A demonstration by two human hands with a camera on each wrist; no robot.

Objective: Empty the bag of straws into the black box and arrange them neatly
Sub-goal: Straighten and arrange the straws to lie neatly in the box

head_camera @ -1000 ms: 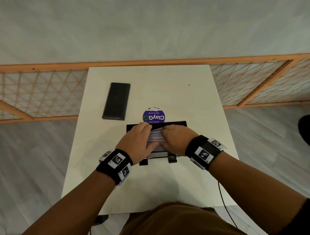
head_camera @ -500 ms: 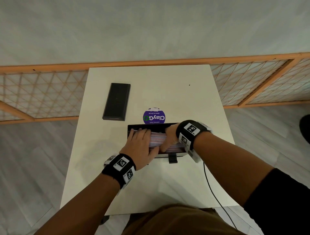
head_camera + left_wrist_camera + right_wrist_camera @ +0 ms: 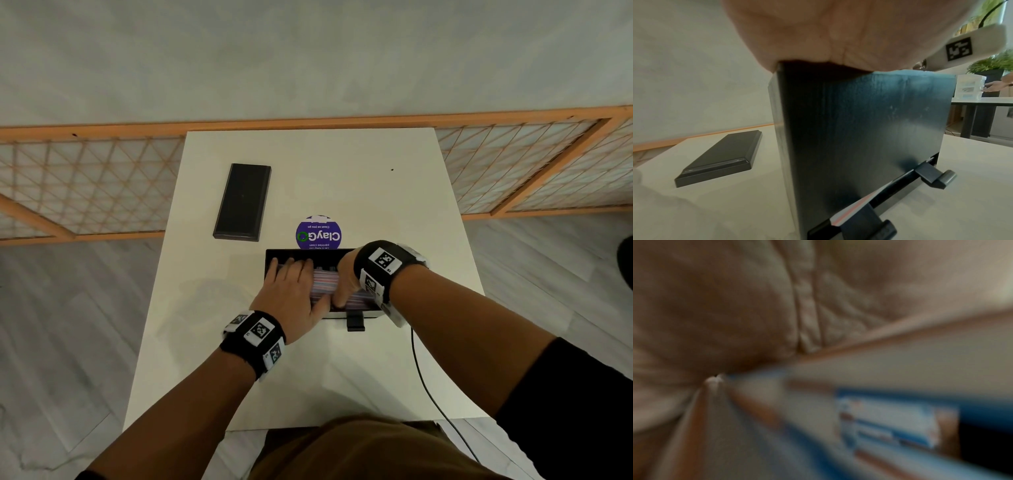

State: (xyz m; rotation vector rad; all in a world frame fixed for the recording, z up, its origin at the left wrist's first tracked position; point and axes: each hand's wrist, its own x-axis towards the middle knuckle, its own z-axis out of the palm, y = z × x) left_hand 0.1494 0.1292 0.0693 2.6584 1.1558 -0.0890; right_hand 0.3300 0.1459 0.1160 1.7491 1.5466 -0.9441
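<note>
The left hand [image 3: 291, 291] lies flat, fingers straight, on the striped paper straws [image 3: 325, 286] inside the open black rectangular box [image 3: 274, 255]; the right hand [image 3: 344, 281] curls around them.

This looks like an office or lab-like workroom rather than a home. A plain white table [image 3: 342, 377] stands on grey wood-look flooring [image 3: 68, 342] against a bare pale wall [image 3: 308, 51], with an orange-framed lattice screen [image 3: 85, 188] lying along the wall's foot to the left and right. The left wrist view shows more of the room to the far right: another white desk [image 3: 982, 99] on dark legs, stacked clear plastic drawers [image 3: 970, 88] on it, and green potted plants [image 3: 990, 65].
</note>
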